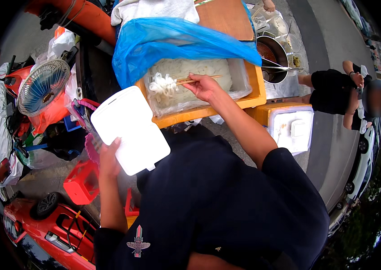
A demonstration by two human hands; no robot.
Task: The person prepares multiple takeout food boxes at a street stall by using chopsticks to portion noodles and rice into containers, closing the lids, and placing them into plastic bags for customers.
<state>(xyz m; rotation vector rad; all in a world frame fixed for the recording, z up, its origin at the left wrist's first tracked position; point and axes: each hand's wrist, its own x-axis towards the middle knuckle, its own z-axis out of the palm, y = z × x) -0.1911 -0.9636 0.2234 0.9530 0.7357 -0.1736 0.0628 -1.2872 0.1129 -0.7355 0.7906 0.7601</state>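
Note:
My left hand [110,156] grips the edge of an unfolded white foam takeaway box [133,131], its inside blank and bright. In my right hand [203,87] is a pair of wooden chopsticks [214,77]. Their tips hold a clump of white flat rice noodles [163,83] above the left part of an orange insulated crate [257,88]. More pale noodles [207,68] fill the crate, which has a clear plastic liner [239,92]. A blue plastic bag [183,38] is drawn back over the crate's far side.
Pots of sauce [271,54] and small containers stand at the right. Below them sits a white-lidded tub [290,130]. A fan [44,87] and red plastic stools [81,182] are at the left. Another person [335,89] stands at the far right.

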